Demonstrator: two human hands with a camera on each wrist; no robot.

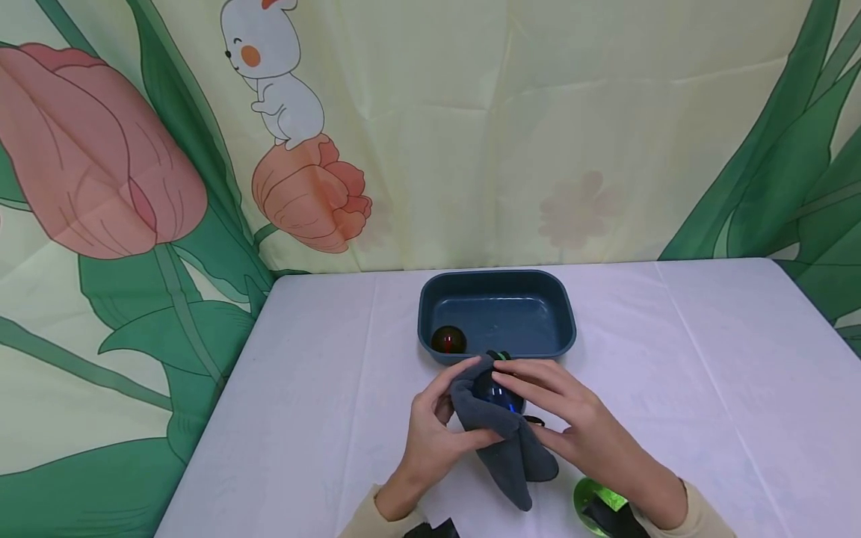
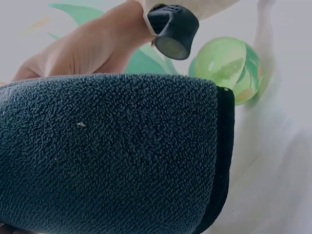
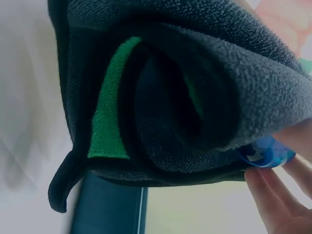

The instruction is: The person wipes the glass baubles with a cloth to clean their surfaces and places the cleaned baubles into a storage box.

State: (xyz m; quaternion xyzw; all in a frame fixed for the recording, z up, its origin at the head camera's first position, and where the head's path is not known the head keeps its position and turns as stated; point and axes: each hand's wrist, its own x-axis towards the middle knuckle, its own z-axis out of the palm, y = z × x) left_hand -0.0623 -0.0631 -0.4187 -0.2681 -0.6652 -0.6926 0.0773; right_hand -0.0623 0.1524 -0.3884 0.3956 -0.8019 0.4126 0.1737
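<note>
Both hands [image 1: 511, 418] around cloth-wrapped ball [image 1: 496, 394]

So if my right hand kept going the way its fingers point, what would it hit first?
Probably the left hand: the right hand points left across the blue ball it holds in the grey cloth. Depth is unclear.

The tabletop [image 1: 706, 359] is covered with a creased white cloth. A dark blue tray [image 1: 497, 284] sits near its far middle. A green ball [image 1: 587, 495] rests on it near the front edge, well apart from the tray.
</note>
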